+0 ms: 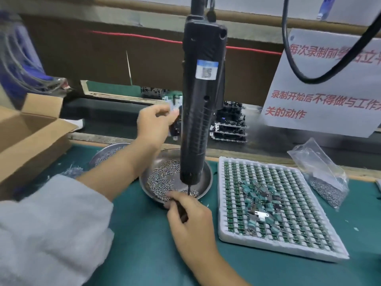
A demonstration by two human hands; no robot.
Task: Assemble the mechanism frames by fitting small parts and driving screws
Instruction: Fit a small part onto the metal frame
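While only one head view is given, it shows the whole work spot on a green bench [144, 244].

Head view: left hand [154, 124] is raised at centre, behind a hanging black electric screwdriver [201, 112]. Its grip is closed in a pinch on a small mechanism frame [174, 108], a pale metal-and-plastic piece, partly hidden by the driver, so details unclear. Right hand [191, 217] is low at centre, fingers curled on a thin dark tool [182, 211], prob. tweezers or a pick, tip reaching over the near rim of a round metal dish [206, 182] heaped with tiny screws [162, 178]. Driver bit hangs just above that dish.

Right of the dish: white grid tray [226, 203] of small green parts, w/ loose green and metal parts [259, 199] piled on top. Further right, a clear bag [323, 174] of more screws. A second dish [111, 151] sits behind the left forearm; cardboard box [31, 137] at far left; stacked dark frames [228, 129] at the back.

Handling, as a judgement: frame looks light and stiff but thin-edged, best held by its outer edges, clear of the screw holes. Screws are tiny, hard and slippery, apt to roll or scatter, so take one at a time by the tool tip. Driver looks heavy but is hung from above; grasp the ribbed barrel.
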